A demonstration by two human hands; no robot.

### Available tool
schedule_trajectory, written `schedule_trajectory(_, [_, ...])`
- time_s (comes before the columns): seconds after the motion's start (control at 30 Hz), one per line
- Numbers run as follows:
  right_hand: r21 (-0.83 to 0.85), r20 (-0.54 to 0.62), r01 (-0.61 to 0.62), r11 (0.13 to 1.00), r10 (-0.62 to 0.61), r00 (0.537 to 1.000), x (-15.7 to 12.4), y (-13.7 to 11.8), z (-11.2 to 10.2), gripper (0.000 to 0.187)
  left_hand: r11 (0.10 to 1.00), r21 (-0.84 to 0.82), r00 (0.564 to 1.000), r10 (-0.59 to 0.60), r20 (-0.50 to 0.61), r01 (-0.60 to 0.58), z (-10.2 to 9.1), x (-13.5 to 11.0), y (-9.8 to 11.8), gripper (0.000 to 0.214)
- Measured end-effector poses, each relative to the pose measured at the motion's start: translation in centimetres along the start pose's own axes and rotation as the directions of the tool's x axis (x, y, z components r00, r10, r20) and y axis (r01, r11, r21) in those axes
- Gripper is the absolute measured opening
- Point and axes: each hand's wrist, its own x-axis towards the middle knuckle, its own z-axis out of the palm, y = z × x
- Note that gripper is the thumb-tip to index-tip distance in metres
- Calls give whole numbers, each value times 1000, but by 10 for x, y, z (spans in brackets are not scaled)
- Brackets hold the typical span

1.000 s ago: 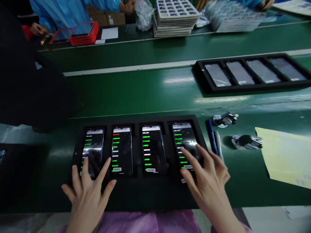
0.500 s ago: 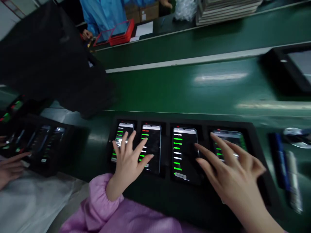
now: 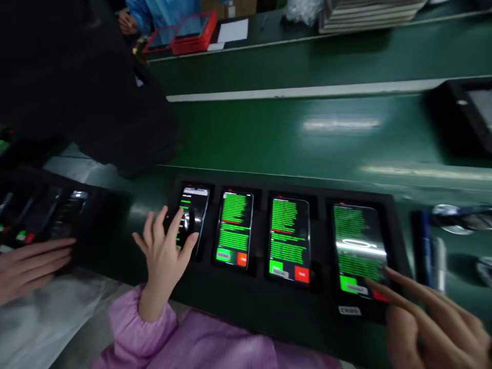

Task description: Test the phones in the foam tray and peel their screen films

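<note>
A black tray [image 3: 262, 287] holds a row of several smartphones with lit screens. My left hand [image 3: 163, 253] is open, fingers spread over the leftmost phone [image 3: 199, 212], which shows a short list on black. The second phone [image 3: 235, 225] and third phone [image 3: 289, 236] are filled with green text, with green and red buttons below. My right hand [image 3: 434, 320] is at the lower right corner of the rightmost phone [image 3: 359, 251], index finger extended by its red button. Whether a fingertip touches the glass, I cannot tell. Neither hand holds anything.
A co-worker's hand [image 3: 36, 266] rests by another phone tray [image 3: 100, 205] on the left. A large black hood [image 3: 77, 77] stands behind it. Pens [image 3: 440, 264] and glasses [image 3: 457, 218] lie at right. Red-cased devices [image 3: 192, 33] sit across the green bench [image 3: 249, 133].
My left hand has moved left, off the second phone. My right hand has moved down and right. Three screens have switched from short lists to dense green text with coloured buttons.
</note>
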Motion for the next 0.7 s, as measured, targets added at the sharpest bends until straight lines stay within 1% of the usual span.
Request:
schedule_trajectory(0.07, [-31,49,68,997,-66,997,-5,-5,-3,56,995,-57,994,75,-75,-79,-1,-13,3,48])
schedule_trajectory(0.1, [-61,77,85,995,-80,994,-8,-6,-3,53,987,-81,987,132,-88,-139,-3,-21,5,45])
schedule_trajectory(0.17, [-107,95,99,989,-89,991,-11,-10,-1,42,953,-117,960,276,-53,-280,-6,-35,9,37])
schedule_trajectory(0.23, [-77,81,133,988,-127,989,-7,-19,6,32,903,-139,912,411,7,-406,-7,-46,14,34])
schedule_trajectory(0.27, [-36,90,181,983,-177,980,-3,-27,11,30,883,-142,890,455,23,-448,-7,-49,17,35])
schedule_trajectory(0.3, [1,117,252,968,-250,961,3,-37,17,30,871,-137,877,479,30,-471,-7,-52,20,36])
schedule_trajectory(0.33, [23,149,323,946,-323,935,10,-47,23,32,869,-125,873,486,31,-479,-6,-54,23,36])
schedule_trajectory(0.4, [20,200,421,907,-416,887,21,-64,35,35,876,-91,877,478,42,-473,-4,-57,25,36])
schedule_trajectory(0.43, [7,200,442,897,-434,878,25,-70,39,36,880,-74,879,474,55,-470,-4,-58,23,37])
schedule_trajectory(0.5, [13,167,433,901,-429,888,26,-74,44,34,888,-46,885,459,71,-457,-5,-59,12,42])
schedule_trajectory(0.53, [42,148,411,911,-413,899,23,-71,43,33,899,-37,897,438,62,-436,-6,-60,3,44])
schedule_trajectory(0.57, [73,122,380,922,-386,914,19,-67,42,35,917,-27,917,398,36,-398,-8,-60,-8,45])
schedule_trajectory(0.6, [93,104,322,942,-331,938,14,-61,40,41,941,-10,941,337,6,-337,-10,-59,-19,46])
schedule_trajectory(0.67, [104,66,158,982,-165,984,4,-50,33,55,982,39,983,183,-12,-182,-14,-58,-39,43])
schedule_trajectory(0.7, [96,56,61,993,-67,996,0,-46,29,57,991,63,993,118,-5,-117,-15,-57,-45,41])
